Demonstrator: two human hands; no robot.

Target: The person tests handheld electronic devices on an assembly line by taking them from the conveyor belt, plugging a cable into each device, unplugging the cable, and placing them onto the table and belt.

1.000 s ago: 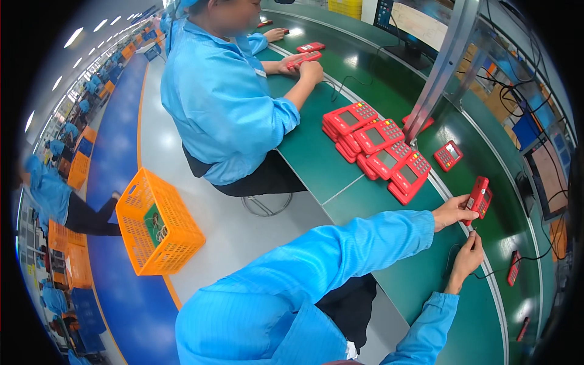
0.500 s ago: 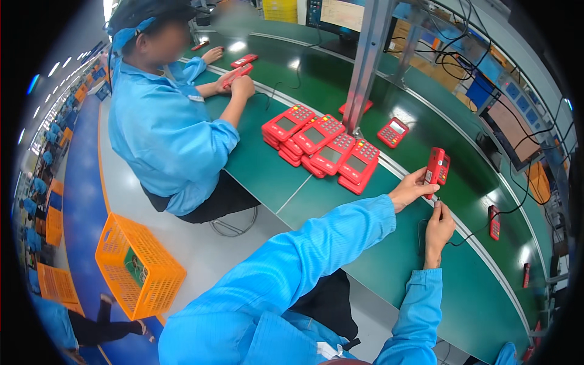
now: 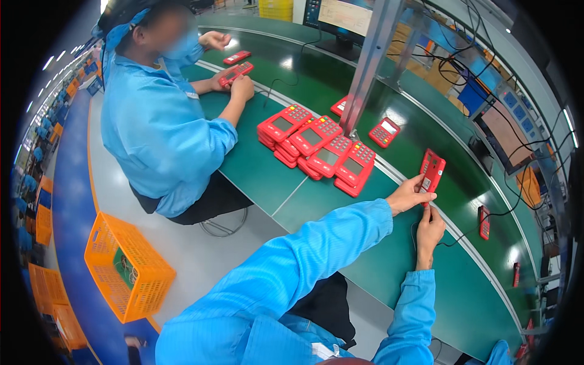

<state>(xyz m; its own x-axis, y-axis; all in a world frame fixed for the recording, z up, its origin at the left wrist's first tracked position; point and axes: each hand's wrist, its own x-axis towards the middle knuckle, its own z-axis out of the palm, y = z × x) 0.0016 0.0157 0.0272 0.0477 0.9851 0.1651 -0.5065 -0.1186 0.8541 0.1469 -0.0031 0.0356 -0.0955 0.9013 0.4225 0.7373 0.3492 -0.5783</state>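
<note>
My left hand (image 3: 411, 196) is closed around the lower part of a red payment terminal (image 3: 432, 168), held tilted over the near rail of the bench. The terminal's back, with a pale label, faces me. My right hand (image 3: 431, 232) pinches the end of a thin black cable (image 3: 451, 244) against the terminal's lower end. Fingers hide the plug, so whether it sits in the socket cannot be seen. To the left of my hands lies a stack of several red payment terminals (image 3: 324, 155), keypads up.
A metal post (image 3: 372, 67) rises behind the stack. Single terminals lie on the dark green strip, one (image 3: 384, 132) beyond the post. A co-worker (image 3: 164, 121) in blue sits at left holding a terminal. An orange crate (image 3: 131, 267) stands on the floor. Cables hang at upper right.
The terminal in my left hand has turned, showing more of its back. My right fingertips with the cable have come up to its lower end. The co-worker's farther hand has lifted.
</note>
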